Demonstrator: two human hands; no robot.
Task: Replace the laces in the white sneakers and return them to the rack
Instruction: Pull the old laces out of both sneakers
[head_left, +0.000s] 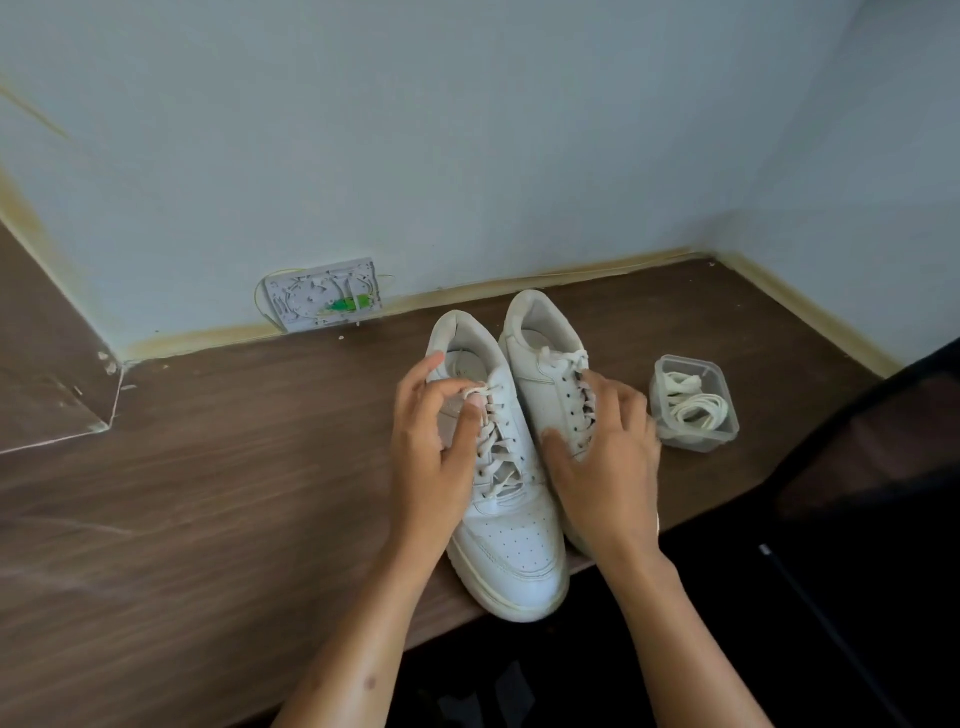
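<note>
Plainly, no brand or writing can be read on either sneaker. Both stand side by side at the frame's centre on a dark wood-grain floor (208, 467) in a pale blue corner, toes toward the camera. The left hand (431, 447) pinches the lace (485, 397) at the top of the left sneaker (509, 519). The right hand (608, 457) rests spread over the right sneaker (545, 364). Just right, a clear plastic container (696, 402) holds coiled white laces (693, 405). An open wall box (324, 296) sits above the skirting, upper left of the sneakers.
</note>
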